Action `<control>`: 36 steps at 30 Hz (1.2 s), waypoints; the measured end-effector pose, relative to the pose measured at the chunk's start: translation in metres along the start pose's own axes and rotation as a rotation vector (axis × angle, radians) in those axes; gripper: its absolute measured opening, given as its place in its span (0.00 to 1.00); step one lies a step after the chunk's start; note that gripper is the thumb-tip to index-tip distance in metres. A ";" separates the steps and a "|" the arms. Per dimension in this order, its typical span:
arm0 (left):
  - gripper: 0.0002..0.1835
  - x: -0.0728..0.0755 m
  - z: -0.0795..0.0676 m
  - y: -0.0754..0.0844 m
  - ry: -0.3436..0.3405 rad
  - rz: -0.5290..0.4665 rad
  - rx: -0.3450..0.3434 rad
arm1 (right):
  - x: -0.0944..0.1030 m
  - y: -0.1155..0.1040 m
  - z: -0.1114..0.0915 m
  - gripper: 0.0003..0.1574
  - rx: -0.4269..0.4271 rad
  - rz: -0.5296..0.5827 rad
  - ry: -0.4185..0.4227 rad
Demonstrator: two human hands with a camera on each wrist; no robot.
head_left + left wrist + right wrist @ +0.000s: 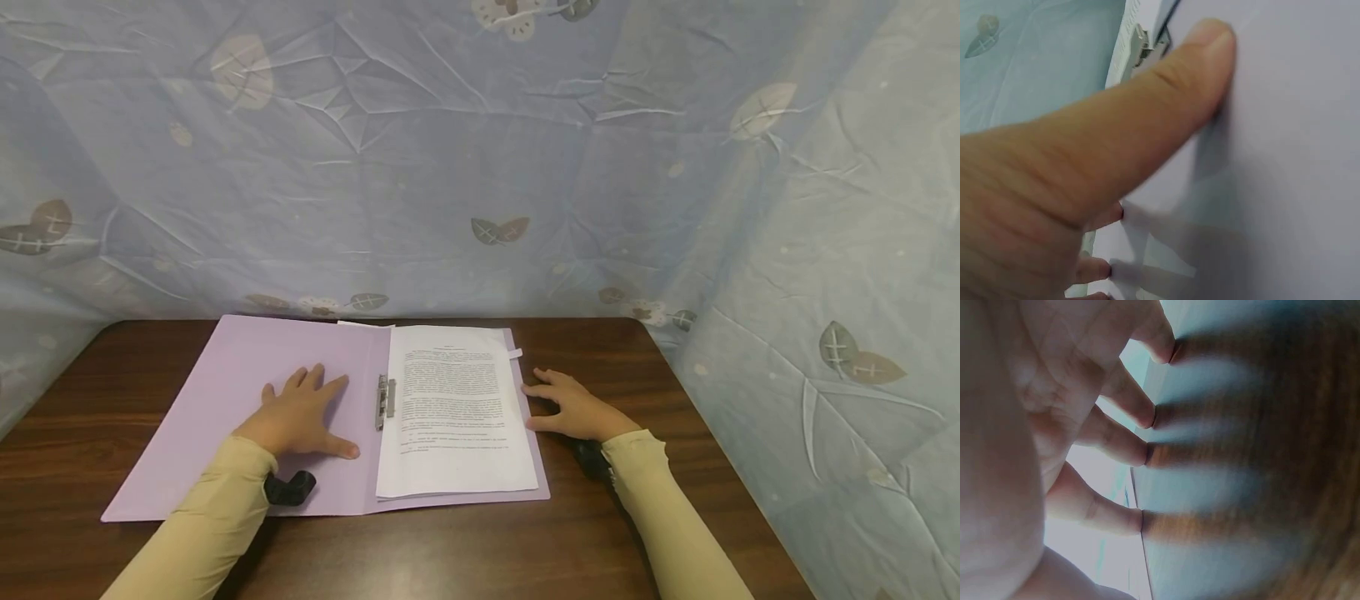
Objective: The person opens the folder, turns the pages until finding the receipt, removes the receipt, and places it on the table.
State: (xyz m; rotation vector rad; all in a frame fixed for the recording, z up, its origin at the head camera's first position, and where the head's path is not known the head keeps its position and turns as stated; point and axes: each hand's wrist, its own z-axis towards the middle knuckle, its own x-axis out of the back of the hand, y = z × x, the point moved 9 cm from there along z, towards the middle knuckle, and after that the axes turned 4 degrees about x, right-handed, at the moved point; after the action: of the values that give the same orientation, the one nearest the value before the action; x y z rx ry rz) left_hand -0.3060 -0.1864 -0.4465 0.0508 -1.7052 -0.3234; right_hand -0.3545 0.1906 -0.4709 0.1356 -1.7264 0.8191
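A lilac folder (225, 392) lies spread wide on the table, its cover to the left. Printed sheets (450, 475) rest on its right half, beside a metal clip (386, 402) near the fold. My left hand (300, 412) has its fingers spread and its fingertips on the inner cover; in the left wrist view the thumb (1154, 112) stretches over the lilac surface toward the clip. To the right of the folder, my right hand (573, 406) touches the table with its fingertips, close to the folder's edge. Neither hand holds anything.
The dark wood table (465, 550) extends in front of the folder and to both sides. A patterned curtain (450, 167) hangs behind the table and along its right side. A small white tab (515, 353) sticks out at the folder's right edge.
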 end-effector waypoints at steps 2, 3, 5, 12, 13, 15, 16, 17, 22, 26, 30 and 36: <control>0.69 -0.001 -0.001 -0.001 0.007 -0.006 0.002 | -0.001 0.000 0.000 0.45 -0.003 0.001 -0.002; 0.69 -0.002 -0.001 -0.002 0.010 -0.007 0.002 | -0.001 0.000 0.000 0.45 -0.005 0.002 -0.003; 0.68 -0.003 -0.001 -0.002 0.011 -0.008 0.001 | -0.001 0.001 0.000 0.45 -0.010 0.004 -0.004; 0.67 -0.006 -0.004 -0.001 -0.006 -0.028 -0.003 | -0.001 0.001 0.000 0.44 -0.012 0.007 -0.004; 0.67 -0.006 -0.004 0.000 -0.006 -0.031 -0.005 | -0.001 0.001 0.000 0.44 -0.013 0.005 -0.004; 0.67 -0.007 -0.005 0.001 -0.011 -0.036 -0.003 | -0.001 0.002 0.000 0.44 -0.019 0.012 -0.007; 0.67 -0.007 -0.005 0.001 -0.012 -0.038 -0.003 | 0.000 0.001 0.000 0.44 -0.013 0.011 -0.005; 0.67 -0.008 -0.005 0.002 -0.011 -0.037 -0.004 | 0.000 0.001 -0.001 0.44 -0.007 0.013 -0.004; 0.67 -0.011 -0.005 0.008 -0.007 -0.039 -0.008 | 0.003 0.000 -0.003 0.42 -0.001 0.026 -0.012; 0.66 -0.013 -0.005 0.017 0.002 -0.035 -0.022 | 0.006 0.001 -0.004 0.37 -0.011 0.015 0.002; 0.66 -0.013 -0.004 0.027 0.016 -0.033 -0.031 | 0.009 0.006 -0.004 0.33 -0.027 0.000 0.039; 0.66 -0.018 -0.001 0.039 0.026 -0.024 -0.038 | 0.018 0.020 -0.007 0.24 -0.089 -0.023 0.098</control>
State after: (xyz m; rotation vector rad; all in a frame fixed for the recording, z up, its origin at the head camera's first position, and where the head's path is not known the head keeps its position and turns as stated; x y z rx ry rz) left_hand -0.2959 -0.1451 -0.4544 0.0472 -1.6736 -0.3714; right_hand -0.3647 0.2147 -0.4631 0.0541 -1.6627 0.7194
